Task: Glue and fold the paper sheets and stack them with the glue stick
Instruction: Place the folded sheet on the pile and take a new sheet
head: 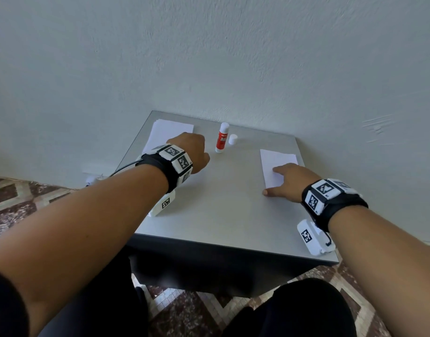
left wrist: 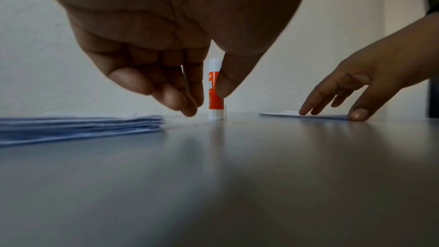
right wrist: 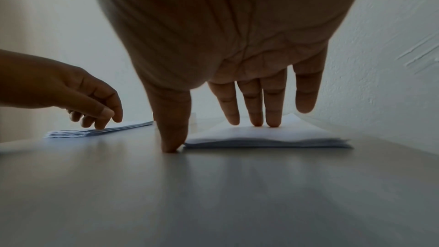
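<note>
Grey table [head: 223,215] against pale wall. Your right hand [head: 290,180], fingers straight, presses folded paper stack [head: 277,164] at frame right. Your left hand [head: 193,152], fingers loosely curled, holding nothing, hovers over paper pile [head: 167,131] upper left. Glue stick [head: 221,138] upright between, cap [head: 233,139] beside it.

both forearms are bare. each wrist carries a black strap [head: 164,166] ringed with white square blocks [head: 175,159] printed with black-and-white coded markers; the right wrist band [head: 330,198] matches. under each wrist hangs a white camera housing [head: 312,237] bearing one more marker, the left one [head: 163,204] likewise. a thin black cable [head: 126,166] leaves the left strap. dark clothing covers the legs [head: 306,310], and a dark sleeve edge [head: 4,305] shows on the left upper arm.
</note>
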